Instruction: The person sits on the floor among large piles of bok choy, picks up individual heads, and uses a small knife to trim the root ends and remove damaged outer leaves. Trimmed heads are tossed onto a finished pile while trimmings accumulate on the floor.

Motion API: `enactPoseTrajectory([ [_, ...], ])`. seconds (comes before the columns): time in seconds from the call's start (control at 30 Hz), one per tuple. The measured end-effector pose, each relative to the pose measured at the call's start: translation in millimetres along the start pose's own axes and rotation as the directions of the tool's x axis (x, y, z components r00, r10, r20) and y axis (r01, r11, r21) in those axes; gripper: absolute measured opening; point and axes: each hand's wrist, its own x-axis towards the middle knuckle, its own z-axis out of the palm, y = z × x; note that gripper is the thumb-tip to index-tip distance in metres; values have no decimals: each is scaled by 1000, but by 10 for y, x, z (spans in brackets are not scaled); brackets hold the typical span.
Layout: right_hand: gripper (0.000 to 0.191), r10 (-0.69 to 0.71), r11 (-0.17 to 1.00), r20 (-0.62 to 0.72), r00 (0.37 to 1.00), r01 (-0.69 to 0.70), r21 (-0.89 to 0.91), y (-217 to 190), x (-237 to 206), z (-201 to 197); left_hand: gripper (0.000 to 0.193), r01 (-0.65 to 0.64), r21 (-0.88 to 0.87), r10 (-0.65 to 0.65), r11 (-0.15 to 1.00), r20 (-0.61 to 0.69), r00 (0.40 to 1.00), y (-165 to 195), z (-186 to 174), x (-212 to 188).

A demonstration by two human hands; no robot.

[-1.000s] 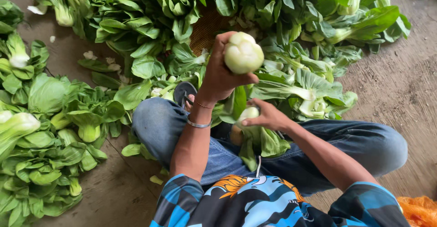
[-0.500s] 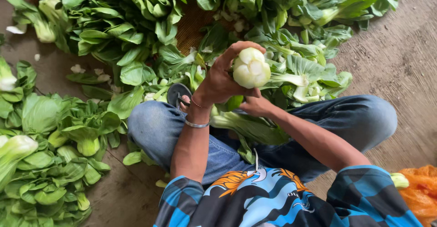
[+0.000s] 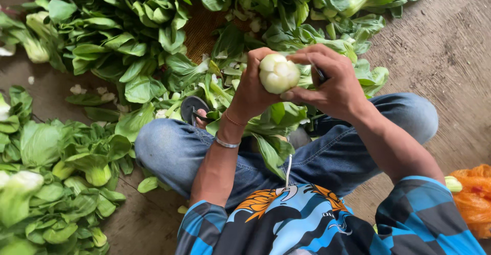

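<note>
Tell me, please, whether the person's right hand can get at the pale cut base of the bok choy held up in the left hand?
Probably yes: the right hand already touches the cut base, which the left hand holds clear, nothing between.

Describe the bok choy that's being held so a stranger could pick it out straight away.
Start from the person's blue-jeaned lap, ringed by heaps of green bok choy on the floor. Just above it, the left hand and right hand meet around one bok choy. It alone is lifted off the floor, with its pale, round cut base facing the camera and its leaves hanging below.
</note>
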Motion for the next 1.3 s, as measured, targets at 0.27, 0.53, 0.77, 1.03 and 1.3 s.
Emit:
enactPoseTrajectory([
  [0.27,48,-110,969,138,984,137,-205,144,-23,-323,83,-34,-23,38,999,253,967,34,-155,76],
  [0.53,47,119,987,139,983,-132,90,330,-111,-1015,72,276,-603,-133,749,272,953,-111,-119,79],
  [0.77,36,15,847,65,998,22,-531,325,-223,-851,65,199,-260,-150,945,196,969,-82,-31,122],
  [1.03,34,-240,938,242,940,289,-193,8,-175,-541,64,391,-427,-178,815,457,871,-102,69,76],
  [1.3,32,-258,892,256,932,332,-307,-126,-137,-522,57,161,-204,-79,966,358,930,-118,130,60],
])
